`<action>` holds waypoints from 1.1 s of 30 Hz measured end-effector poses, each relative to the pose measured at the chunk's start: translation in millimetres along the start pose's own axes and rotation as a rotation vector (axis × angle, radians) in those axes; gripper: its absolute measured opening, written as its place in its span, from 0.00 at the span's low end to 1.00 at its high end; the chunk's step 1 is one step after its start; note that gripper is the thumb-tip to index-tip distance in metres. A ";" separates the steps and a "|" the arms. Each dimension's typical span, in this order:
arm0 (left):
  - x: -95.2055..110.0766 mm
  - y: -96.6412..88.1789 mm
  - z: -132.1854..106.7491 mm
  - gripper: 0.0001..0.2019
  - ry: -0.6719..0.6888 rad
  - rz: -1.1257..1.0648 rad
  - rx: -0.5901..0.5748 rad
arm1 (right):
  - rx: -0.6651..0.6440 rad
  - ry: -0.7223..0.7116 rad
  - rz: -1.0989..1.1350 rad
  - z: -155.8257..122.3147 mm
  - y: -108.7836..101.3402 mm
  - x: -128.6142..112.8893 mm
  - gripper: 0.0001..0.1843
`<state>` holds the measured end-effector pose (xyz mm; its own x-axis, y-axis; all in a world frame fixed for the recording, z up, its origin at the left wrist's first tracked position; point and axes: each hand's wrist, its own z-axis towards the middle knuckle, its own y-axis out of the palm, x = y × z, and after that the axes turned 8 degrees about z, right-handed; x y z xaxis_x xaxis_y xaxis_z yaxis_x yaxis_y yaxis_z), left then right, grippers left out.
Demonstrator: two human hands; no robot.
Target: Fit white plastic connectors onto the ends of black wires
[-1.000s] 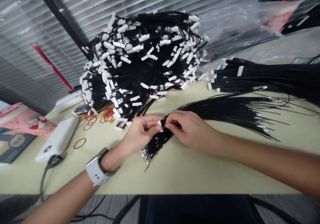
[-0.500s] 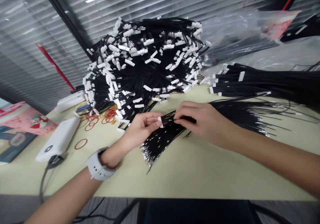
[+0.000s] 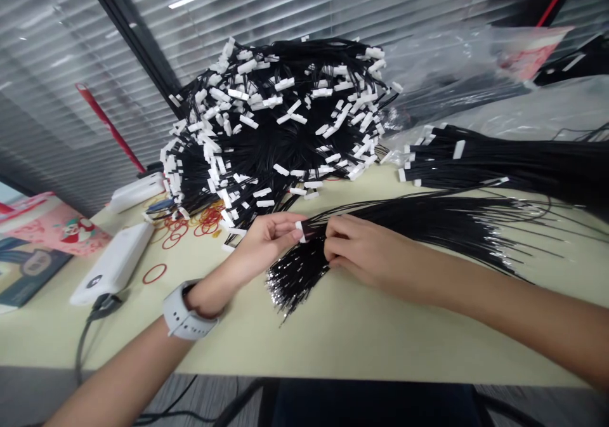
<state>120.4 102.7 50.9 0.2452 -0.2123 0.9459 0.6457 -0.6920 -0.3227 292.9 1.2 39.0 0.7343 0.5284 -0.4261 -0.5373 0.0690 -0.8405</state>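
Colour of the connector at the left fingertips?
The connector is white; best seen in the head view.

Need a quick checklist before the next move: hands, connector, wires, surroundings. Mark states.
1. Left hand on white connector: ok, held at the fingertips.
2. Right hand gripping a wire: cannot tell; fingers curl at the black wire bundle, contact hidden.
3. Wires seated in connector: cannot tell, too small.
4. Metal wire tips near the left hand all level: not ok, ends are uneven.
5. White adapter clear of both hands: ok, off to the left.
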 end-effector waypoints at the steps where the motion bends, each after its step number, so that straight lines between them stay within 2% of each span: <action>1: 0.2 -0.1 -0.2 0.07 -0.006 -0.005 -0.004 | 0.000 0.018 0.033 0.2 -1.5 0.3 0.10; 4: 0.6 -0.3 -0.8 0.08 -0.020 0.005 -0.015 | 0.015 0.086 0.174 1.8 -5.0 0.6 0.10; 8: 0.2 -1.5 -0.6 0.09 -0.019 0.047 -0.021 | 0.104 0.119 0.275 4.3 -6.7 1.6 0.09; 14: -1.6 -3.8 0.5 0.10 -0.024 0.054 0.026 | 0.158 0.232 0.207 3.9 -6.8 2.9 0.08; 21: -2.6 -3.3 0.7 0.09 -0.038 0.040 0.022 | 0.204 0.338 0.207 5.0 -7.6 4.1 0.08; 33: -0.9 -2.5 -0.7 0.10 -0.046 0.015 0.010 | 0.223 0.380 0.168 4.5 -1.6 6.5 0.09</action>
<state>118.0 104.2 50.8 0.2880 -0.1904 0.9385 0.6492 -0.6817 -0.3375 296.6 8.3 39.1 0.7074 0.2037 -0.6769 -0.7068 0.2110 -0.6752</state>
